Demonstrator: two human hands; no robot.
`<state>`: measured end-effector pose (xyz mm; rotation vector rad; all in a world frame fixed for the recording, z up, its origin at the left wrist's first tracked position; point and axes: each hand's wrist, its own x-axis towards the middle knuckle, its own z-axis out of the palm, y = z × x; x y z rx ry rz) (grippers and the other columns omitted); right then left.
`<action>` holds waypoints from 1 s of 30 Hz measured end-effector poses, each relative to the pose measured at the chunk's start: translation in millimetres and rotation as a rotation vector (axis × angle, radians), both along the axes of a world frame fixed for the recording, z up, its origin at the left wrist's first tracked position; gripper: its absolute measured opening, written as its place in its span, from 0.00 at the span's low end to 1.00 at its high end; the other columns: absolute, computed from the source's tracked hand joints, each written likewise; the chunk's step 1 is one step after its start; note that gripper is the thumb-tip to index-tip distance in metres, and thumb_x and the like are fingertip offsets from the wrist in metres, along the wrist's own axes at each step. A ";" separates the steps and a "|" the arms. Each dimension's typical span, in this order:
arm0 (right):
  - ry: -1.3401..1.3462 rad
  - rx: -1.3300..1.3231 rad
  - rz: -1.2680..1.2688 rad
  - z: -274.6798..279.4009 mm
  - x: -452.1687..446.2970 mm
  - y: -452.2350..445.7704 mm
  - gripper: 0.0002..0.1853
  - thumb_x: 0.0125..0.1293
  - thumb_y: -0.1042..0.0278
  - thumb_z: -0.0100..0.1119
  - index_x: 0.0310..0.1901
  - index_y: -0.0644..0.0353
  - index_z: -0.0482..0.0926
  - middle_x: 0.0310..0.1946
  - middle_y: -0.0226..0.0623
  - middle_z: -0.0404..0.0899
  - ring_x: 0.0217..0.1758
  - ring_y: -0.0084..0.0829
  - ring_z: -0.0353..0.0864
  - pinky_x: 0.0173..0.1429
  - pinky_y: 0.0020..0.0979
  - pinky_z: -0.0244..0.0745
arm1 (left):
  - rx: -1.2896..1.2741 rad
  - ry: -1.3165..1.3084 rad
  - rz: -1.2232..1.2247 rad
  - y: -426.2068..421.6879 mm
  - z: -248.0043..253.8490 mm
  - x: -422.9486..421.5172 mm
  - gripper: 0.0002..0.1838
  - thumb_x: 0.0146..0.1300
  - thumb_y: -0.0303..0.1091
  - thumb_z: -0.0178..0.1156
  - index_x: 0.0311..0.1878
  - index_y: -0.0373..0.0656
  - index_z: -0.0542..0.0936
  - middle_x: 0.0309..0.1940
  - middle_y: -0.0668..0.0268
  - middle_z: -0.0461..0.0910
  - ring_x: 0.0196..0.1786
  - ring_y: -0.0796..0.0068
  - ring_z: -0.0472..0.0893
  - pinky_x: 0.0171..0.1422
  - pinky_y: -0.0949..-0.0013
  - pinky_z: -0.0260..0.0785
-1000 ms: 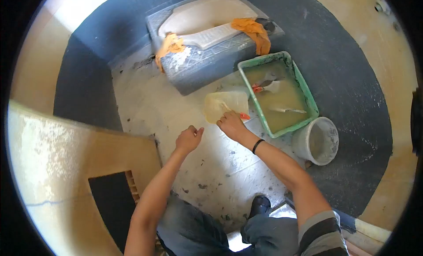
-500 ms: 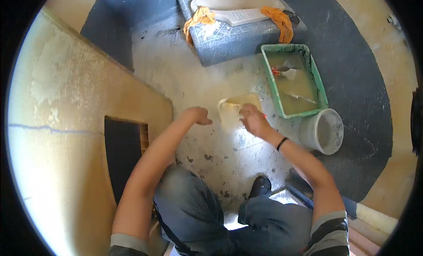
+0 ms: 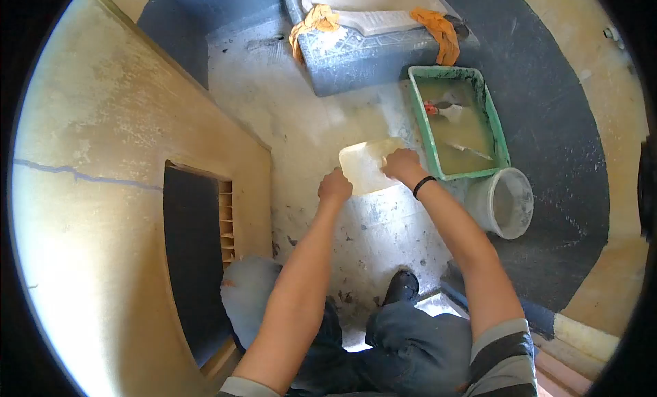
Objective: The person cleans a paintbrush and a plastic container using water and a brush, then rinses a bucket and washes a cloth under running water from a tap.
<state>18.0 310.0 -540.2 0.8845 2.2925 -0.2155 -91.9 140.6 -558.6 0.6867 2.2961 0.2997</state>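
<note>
Sheet of pale material is between my hands. Left hand curls at its left edge, right hand bends over its right side; whether either truly grasps, I cannot tell. Even support from both sides is best, with right knuckles clear of green tub beside them.

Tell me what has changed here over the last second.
The left hand has moved rightward to the left edge of the pale yellow, rectangular piece, apparently gripping it. The piece seems drawn slightly toward the person. The right hand remains at its right side; whether it grips is unclear. The green rectangular plastic tub and whitish round plastic bucket stayed put.
</note>
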 end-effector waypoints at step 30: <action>0.220 0.244 0.325 -16.5 -21.8 -76.2 0.06 0.59 0.70 0.65 0.35 0.56 0.90 0.33 0.38 0.89 0.35 0.39 0.91 0.30 0.37 0.85 | 0.381 -0.490 0.142 -16.3 -52.6 -15.4 0.10 0.60 0.28 0.69 0.41 0.31 0.85 0.29 0.55 0.87 0.33 0.68 0.88 0.40 0.66 0.82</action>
